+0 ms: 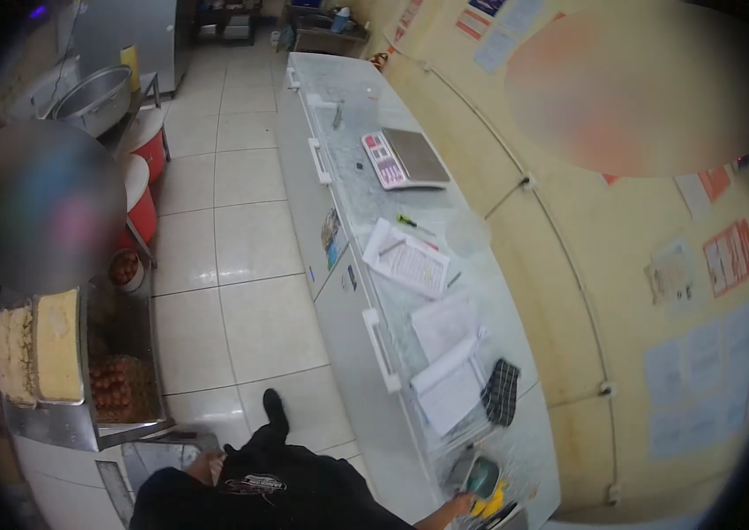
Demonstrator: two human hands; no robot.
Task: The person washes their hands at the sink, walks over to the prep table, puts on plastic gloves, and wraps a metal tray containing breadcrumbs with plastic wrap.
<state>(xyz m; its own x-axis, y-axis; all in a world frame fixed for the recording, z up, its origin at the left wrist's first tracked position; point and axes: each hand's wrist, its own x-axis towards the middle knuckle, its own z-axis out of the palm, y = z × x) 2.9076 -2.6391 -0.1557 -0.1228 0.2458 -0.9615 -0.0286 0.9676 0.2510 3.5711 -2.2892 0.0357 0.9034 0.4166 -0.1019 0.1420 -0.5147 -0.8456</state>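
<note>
My right hand (452,510) is at the near end of the white chest freezer (529,450), with its fingers closed beside a small dark container (472,473) that has something teal in it. Whatever it grips is too small to make out. Right by those fingers lies a bunched yellow cloth or glove (490,501). Low at my left side, my left hand (207,468) is close to a grey lidded bin (158,455); its fingers are too unclear to read. A black checked pouch (501,391) and open notebooks (450,384) lie farther up the freezer top.
On the freezer also are a digital scale (405,159), papers (407,259) and a screwdriver (414,223). To the left, metal trays of yellow food (58,344) stand above eggs (117,389), with red tubs (143,216) and a metal basin (94,99) beyond. Tiled floor (260,234) runs between.
</note>
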